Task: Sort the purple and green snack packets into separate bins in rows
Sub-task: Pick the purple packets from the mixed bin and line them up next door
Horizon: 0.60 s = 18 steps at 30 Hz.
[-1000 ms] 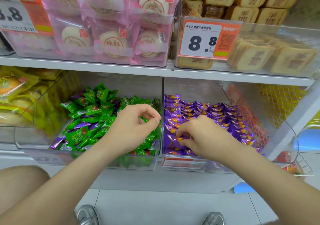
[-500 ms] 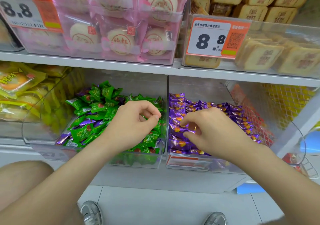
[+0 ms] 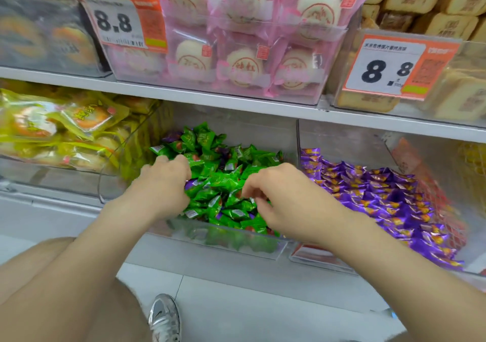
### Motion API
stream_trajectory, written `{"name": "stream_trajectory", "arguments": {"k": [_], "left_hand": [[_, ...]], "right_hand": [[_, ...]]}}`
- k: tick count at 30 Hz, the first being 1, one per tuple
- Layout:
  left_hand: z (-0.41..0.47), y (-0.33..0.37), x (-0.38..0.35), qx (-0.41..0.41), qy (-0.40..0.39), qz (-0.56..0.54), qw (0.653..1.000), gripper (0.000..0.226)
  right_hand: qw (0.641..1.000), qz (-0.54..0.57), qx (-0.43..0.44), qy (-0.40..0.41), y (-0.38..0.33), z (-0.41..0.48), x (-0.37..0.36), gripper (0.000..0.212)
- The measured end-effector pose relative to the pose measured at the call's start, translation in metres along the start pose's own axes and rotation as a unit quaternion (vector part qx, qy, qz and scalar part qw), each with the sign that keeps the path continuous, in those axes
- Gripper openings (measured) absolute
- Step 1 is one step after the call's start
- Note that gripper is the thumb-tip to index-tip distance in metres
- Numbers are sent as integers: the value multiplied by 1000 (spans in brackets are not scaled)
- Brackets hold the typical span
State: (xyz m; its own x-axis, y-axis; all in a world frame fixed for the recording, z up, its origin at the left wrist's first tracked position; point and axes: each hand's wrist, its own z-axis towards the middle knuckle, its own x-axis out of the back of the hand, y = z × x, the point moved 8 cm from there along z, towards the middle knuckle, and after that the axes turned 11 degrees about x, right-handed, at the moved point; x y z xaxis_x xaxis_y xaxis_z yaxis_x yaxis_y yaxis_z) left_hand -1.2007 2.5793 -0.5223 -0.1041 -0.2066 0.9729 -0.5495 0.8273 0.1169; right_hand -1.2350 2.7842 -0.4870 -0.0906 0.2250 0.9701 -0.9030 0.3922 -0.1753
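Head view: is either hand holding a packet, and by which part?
Cannot be told. Both the left hand and right hand curl their fingers into the green packets; no single gripped packet shows.

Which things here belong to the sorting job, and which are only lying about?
Job: shiny green snack packets; shiny purple snack packets; stray purple packet among the green; clear plastic bins; left hand; right hand.
Lying about: pink-wrapped round white cakes; yellow-wrapped pastry bags; square tan cakes; orange-and-white price tags; silver shoe.
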Motion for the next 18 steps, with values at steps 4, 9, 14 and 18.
{"name": "stream_trajectory", "arguments": {"k": [4, 9, 14, 18], "left_hand": [[11, -26, 2, 39, -37, 47, 997, 47], [22, -34, 0, 41, -117, 69, 990, 52], [46, -34, -6, 9, -138, -2, 990, 62], [53, -28, -14, -40, -111, -2, 993, 71]], "right_hand": [[1000, 14, 5, -14, -4, 31, -20, 28], [995, 76, 65, -30, -32, 73, -44, 48], [995, 3, 18, -100, -24, 99, -70, 32], [987, -14, 27, -160, -23, 105, -71, 41]]}}
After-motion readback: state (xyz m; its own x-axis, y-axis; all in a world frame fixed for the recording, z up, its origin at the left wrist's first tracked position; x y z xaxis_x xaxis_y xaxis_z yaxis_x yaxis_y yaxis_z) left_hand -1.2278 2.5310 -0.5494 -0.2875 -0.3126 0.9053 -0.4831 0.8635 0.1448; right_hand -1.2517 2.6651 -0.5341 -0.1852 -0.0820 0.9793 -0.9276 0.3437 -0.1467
